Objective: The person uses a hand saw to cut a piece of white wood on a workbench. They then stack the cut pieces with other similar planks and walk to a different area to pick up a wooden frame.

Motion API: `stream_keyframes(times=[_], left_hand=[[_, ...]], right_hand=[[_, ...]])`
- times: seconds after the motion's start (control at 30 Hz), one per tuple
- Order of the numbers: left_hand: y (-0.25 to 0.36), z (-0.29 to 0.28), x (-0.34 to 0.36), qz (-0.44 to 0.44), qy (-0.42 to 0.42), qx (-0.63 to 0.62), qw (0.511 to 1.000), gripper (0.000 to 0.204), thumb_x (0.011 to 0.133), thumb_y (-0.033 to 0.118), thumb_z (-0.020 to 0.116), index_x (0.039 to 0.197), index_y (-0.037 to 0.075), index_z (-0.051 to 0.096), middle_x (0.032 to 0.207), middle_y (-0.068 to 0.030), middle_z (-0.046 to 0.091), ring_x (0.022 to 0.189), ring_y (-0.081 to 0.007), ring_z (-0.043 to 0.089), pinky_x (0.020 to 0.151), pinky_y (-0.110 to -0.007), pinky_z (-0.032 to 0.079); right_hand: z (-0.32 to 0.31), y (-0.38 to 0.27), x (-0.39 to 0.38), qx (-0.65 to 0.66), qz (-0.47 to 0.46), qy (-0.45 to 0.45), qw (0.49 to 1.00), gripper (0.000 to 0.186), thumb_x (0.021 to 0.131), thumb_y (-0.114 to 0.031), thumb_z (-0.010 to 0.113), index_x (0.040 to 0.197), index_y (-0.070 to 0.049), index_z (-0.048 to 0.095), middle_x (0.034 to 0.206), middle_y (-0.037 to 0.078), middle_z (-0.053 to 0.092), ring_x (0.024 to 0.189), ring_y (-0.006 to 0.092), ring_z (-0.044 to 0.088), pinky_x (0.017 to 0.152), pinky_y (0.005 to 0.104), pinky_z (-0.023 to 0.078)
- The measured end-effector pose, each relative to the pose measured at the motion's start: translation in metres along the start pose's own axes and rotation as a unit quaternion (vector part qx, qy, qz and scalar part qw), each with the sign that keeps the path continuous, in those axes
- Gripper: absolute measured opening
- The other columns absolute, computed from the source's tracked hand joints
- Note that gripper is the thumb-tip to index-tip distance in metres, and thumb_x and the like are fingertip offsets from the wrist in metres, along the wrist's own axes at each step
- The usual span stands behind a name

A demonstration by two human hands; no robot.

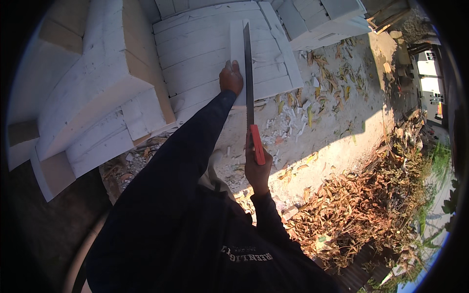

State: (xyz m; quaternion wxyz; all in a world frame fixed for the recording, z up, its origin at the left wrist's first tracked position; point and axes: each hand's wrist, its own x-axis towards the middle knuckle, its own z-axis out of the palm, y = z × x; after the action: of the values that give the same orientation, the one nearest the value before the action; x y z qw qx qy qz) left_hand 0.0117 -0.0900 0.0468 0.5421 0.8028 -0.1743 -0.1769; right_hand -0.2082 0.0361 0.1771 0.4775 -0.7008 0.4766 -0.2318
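My right hand [259, 171] is wrapped round the red handle of a hand saw [248, 73]. The long dark blade points away from me, and its far end lies over a narrow white strip [236, 39]. My left hand [231, 78] is closed on the near part of that strip, just left of the blade, with the thumb toward the saw. Beneath the strip is a white platform [190, 53] with lines running across it. Whether the teeth are touching the strip I cannot tell.
Large white blocks [97, 73] form a stepped stack at the left. More white blocks [317, 19] stand at the far right of the platform. White offcuts [288, 122] and leaves litter the ground, and a heap of dry brown leaves [351, 210] lies at the lower right.
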Motion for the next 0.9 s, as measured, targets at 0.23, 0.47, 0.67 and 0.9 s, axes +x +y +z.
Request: stream_keyframes(times=[0.23,0.47,0.67,0.9], left_hand=[[0.009,-0.001,-0.007,-0.004,-0.004,0.010,1.000,0.054,0.108,0.039,0.043,0.123,-0.008,0.065,0.106,-0.0342,0.070,0.103,-0.0512,0.066,0.091,-0.050,0.052],[-0.002,0.003,0.003,0.059,0.043,0.028,0.997,0.048,0.108,0.035,0.043,0.112,-0.008,0.066,0.094,-0.0358,0.068,0.093,-0.0542,0.066,0.084,-0.057,0.051],[0.004,0.000,0.006,0.043,0.004,0.012,0.999,0.053,0.107,0.039,0.042,0.114,-0.007,0.067,0.098,-0.0354,0.069,0.098,-0.0553,0.065,0.089,-0.058,0.050],[-0.007,0.010,0.007,0.035,0.014,0.032,0.999,0.052,0.106,0.040,0.043,0.109,-0.005,0.068,0.100,-0.0351,0.069,0.101,-0.0554,0.064,0.092,-0.057,0.049]], right_hand=[[0.008,0.006,0.035,-0.026,-0.043,-0.001,0.999,0.020,0.094,-0.003,0.055,0.110,0.007,0.064,0.070,0.019,0.061,0.058,0.0278,0.060,0.058,0.0395,0.045],[0.005,0.012,-0.003,-0.028,-0.044,0.015,0.999,0.028,0.098,-0.006,0.057,0.122,0.005,0.065,0.076,0.017,0.065,0.069,0.0207,0.058,0.060,0.0354,0.045],[0.004,0.011,0.001,-0.031,-0.003,-0.015,0.999,0.049,0.092,0.000,0.055,0.140,0.001,0.057,0.096,0.026,0.071,0.083,0.0379,0.074,0.069,0.0376,0.054],[0.004,0.008,0.011,0.022,-0.038,0.029,0.999,0.014,0.096,-0.006,0.061,0.089,0.006,0.062,0.064,0.010,0.054,0.061,0.0114,0.051,0.056,0.0345,0.042]])
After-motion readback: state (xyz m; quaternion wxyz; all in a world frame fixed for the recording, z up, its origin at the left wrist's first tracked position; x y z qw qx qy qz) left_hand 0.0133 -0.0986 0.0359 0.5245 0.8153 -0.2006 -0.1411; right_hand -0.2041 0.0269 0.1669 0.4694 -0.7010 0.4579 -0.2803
